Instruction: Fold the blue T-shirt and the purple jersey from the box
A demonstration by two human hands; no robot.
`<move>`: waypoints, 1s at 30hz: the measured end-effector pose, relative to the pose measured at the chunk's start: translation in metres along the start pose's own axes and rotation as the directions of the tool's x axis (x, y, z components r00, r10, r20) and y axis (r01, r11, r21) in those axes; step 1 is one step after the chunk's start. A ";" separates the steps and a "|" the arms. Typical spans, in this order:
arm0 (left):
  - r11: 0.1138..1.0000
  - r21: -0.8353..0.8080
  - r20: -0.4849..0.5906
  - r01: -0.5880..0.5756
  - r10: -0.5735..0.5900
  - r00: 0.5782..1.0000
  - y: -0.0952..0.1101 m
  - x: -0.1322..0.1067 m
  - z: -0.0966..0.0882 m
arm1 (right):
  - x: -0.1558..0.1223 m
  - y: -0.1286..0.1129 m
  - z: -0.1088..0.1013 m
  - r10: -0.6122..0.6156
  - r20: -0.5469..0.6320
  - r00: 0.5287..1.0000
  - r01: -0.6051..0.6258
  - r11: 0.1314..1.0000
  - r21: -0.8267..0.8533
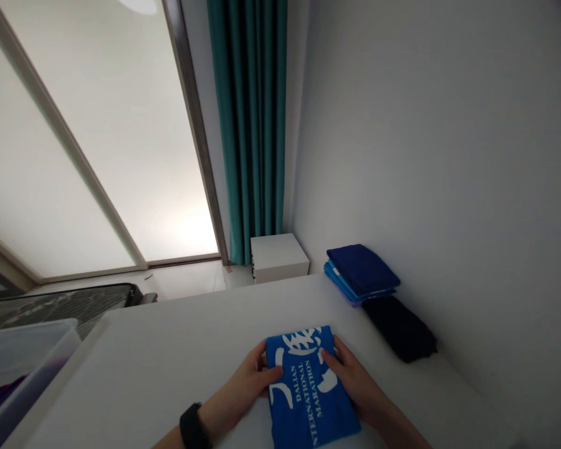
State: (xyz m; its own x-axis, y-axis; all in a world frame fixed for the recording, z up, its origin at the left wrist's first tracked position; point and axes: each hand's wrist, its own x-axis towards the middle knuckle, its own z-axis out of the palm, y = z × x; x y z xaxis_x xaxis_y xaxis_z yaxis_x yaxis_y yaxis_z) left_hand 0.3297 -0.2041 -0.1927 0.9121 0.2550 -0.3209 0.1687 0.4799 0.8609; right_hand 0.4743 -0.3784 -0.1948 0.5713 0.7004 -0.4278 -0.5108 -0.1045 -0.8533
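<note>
A folded blue T-shirt lies on the white table top, with white print reading "Dalian International Marathon". My left hand grips its left side, thumb on top and fingers tucked at the edge. My right hand holds its right side the same way. A black wristband circles my left wrist. The lower end of the shirt runs out of view at the bottom of the picture.
A stack of folded blue clothes and a dark folded garment lie against the wall at the table's far right. A translucent storage bin stands at left. Beyond are a white cabinet and a teal curtain.
</note>
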 end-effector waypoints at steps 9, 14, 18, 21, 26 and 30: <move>0.999 -0.028 -0.003 -0.015 0.015 1.000 0.016 0.029 0.041 | -0.001 -0.039 -0.029 -0.079 -0.028 0.997 0.078 0.996 -0.038; 0.998 0.061 0.011 -0.036 0.036 0.999 0.047 0.060 0.070 | 0.003 -0.096 -0.053 -0.182 -0.025 0.983 0.174 0.968 -0.181; 0.992 0.076 0.029 -0.096 0.094 0.995 0.066 0.100 0.095 | 0.026 -0.146 -0.074 -0.229 -0.048 0.972 0.202 0.926 -0.320; 0.987 0.083 0.008 -0.140 0.139 0.990 0.079 0.133 0.111 | 0.051 -0.177 -0.090 -0.321 -0.074 0.944 0.245 0.834 -0.495; 0.987 0.079 -0.033 -0.143 0.146 0.989 0.102 0.187 0.131 | 0.090 -0.224 -0.115 -0.428 -0.088 0.899 0.187 0.558 -0.809; 0.987 0.056 -0.057 -0.150 0.154 0.986 0.116 0.224 0.143 | 0.117 -0.256 -0.130 -0.474 -0.088 0.876 0.113 0.380 -0.918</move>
State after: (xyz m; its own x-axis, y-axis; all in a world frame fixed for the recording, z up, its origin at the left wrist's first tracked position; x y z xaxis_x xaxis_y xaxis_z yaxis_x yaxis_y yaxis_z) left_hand 0.6068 -0.2116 -0.1076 0.9043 0.3733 -0.2069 0.0504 0.3880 0.9203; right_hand 0.7560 -0.3616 -0.0653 0.7995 0.6006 0.0034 0.4600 -0.6087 -0.6464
